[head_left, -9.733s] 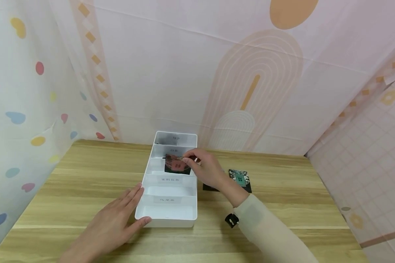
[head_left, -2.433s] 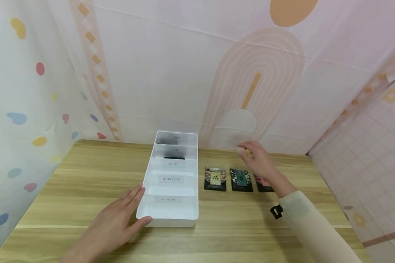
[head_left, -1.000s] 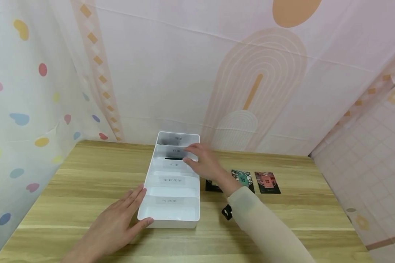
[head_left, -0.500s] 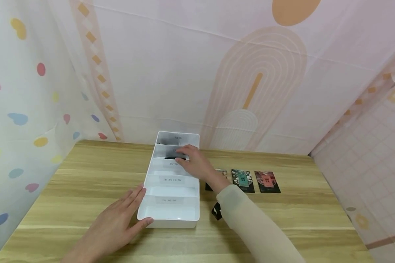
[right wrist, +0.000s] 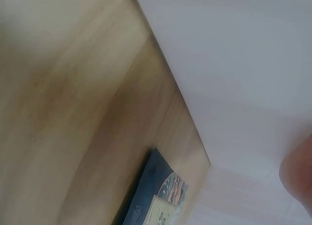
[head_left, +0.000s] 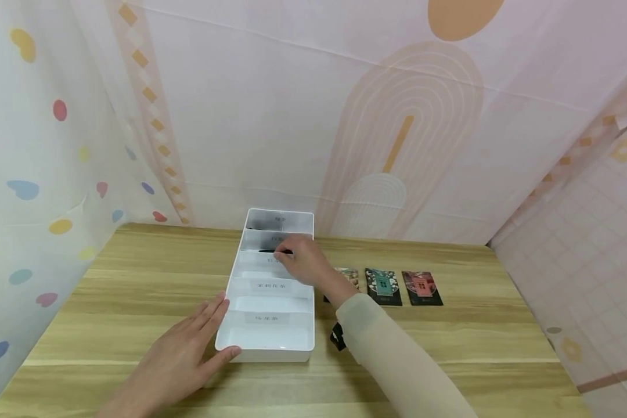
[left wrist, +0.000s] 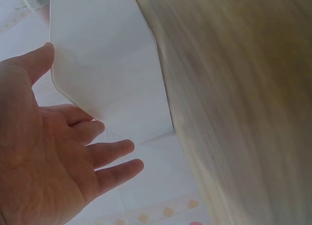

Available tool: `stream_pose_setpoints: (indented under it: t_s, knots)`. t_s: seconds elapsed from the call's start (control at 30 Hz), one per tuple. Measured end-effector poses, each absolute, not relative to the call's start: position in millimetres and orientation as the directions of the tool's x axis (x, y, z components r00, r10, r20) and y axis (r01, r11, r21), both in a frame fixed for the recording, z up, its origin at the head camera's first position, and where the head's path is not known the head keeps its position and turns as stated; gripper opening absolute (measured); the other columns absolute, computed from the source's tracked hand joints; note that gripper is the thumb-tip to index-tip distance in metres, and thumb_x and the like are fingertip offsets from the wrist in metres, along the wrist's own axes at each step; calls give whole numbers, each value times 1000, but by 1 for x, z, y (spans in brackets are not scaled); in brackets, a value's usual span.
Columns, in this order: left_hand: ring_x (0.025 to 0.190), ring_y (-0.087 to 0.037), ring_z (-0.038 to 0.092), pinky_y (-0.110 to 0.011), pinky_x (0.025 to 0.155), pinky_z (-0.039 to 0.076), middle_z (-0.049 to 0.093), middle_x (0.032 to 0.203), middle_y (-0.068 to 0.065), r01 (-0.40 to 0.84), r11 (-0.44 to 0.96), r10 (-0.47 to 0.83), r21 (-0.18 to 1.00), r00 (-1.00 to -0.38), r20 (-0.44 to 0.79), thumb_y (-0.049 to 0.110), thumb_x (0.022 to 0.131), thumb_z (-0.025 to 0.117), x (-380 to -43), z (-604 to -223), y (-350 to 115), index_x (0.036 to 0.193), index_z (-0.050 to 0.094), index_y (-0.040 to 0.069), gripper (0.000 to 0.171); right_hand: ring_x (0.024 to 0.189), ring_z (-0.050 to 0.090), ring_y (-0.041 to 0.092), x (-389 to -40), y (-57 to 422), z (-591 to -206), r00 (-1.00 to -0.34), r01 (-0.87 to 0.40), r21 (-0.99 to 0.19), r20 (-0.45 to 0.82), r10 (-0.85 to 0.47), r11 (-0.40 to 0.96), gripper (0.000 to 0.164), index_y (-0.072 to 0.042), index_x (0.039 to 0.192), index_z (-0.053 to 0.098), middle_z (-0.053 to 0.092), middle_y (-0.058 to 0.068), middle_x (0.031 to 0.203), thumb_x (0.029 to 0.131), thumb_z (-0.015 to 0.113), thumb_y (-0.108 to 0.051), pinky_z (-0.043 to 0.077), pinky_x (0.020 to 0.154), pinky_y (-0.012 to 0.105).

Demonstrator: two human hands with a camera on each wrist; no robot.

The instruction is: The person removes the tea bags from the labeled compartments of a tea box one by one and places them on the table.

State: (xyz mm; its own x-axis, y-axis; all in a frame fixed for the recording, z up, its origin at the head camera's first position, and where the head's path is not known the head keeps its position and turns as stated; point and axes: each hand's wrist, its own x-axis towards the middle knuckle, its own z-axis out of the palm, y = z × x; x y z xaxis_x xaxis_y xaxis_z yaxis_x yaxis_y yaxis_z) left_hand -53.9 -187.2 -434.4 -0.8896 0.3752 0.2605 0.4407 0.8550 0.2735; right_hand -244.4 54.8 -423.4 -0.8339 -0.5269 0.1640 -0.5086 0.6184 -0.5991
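Note:
A long white divided box (head_left: pixel 263 355) with labelled compartments stands on the table. My left hand (head_left: pixel 180 345) rests against its near left corner, thumb at the front wall and fingers along the side; the left wrist view shows those fingers straight. My right hand (head_left: pixel 308 262) reaches over the right wall and pinches the top edge of a black tea sachet (head_left: pixel 266 251) in the second compartment from the back. The rest of that sachet is hidden by the divider and fingers. Only a blurred fingertip (right wrist: pixel 298 173) shows in the right wrist view.
Right of the box lie three black sachets in a row: one with a yellow label (right wrist: pixel 158 200), partly behind my right forearm, one with a green label (head_left: pixel 383 284) and one with a red label (head_left: pixel 423 285). A patterned curtain (head_left: pixel 271 145) hangs behind the wooden table (head_left: pixel 162 249).
The red-labelled sachet, earlier held over the box, now lies right of the green one. My right hand has come back to the box and closed its fingertips on another sachet. My left hand stays put.

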Motion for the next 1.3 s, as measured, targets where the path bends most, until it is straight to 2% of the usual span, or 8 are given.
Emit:
stream_pose_setpoints:
  t_s: [0.37, 0.73, 0.93, 1.1, 1.3]
  knots:
    - [139, -44, 51, -57, 108, 49, 42, 163, -19, 436, 857, 369, 276, -891, 263, 53, 99, 68, -53, -434, -186, 155, 46, -4, 83, 100, 63, 16, -242, 55, -423, -842, -500, -598, 166, -513, 627, 17, -9, 108, 80, 72, 0, 103, 105, 67, -19, 53, 87, 28]
    - [140, -44, 50, -58, 108, 48, 41, 163, -19, 435, 857, 372, 277, -894, 251, 54, 99, 68, -54, -435, -186, 156, 45, -4, 84, 86, 58, 13, -243, 53, -423, -833, -524, -549, 173, -525, 651, 19, -8, 107, 80, 71, 0, 96, 105, 67, -21, 49, 76, 25]
    - [141, -44, 50, -58, 108, 48, 41, 164, -19, 432, 859, 370, 277, -895, 249, 54, 99, 68, -54, -436, -187, 156, 45, -4, 84, 89, 60, 12, -242, 53, -424, -846, -498, -598, 178, -502, 628, 14, -9, 104, 79, 71, -1, 98, 104, 69, -19, 51, 78, 24]
    - [140, -43, 51, -57, 108, 48, 42, 163, -19, 435, 857, 369, 275, -892, 261, 53, 99, 68, -53, -435, -187, 155, 46, -5, 83, 87, 62, 11, -241, 53, -424, -851, -481, -668, 198, -487, 568, 9, -8, 100, 77, 71, -1, 97, 102, 71, -14, 53, 73, 23]
    - [140, -45, 51, -58, 108, 48, 41, 163, -18, 429, 857, 366, 285, -896, 250, 53, 99, 68, -53, -435, -187, 155, 46, -4, 83, 89, 61, 12, -240, 55, -423, -848, -492, -684, 235, -475, 538, 7, -9, 101, 77, 71, -1, 98, 102, 71, -12, 53, 76, 23]
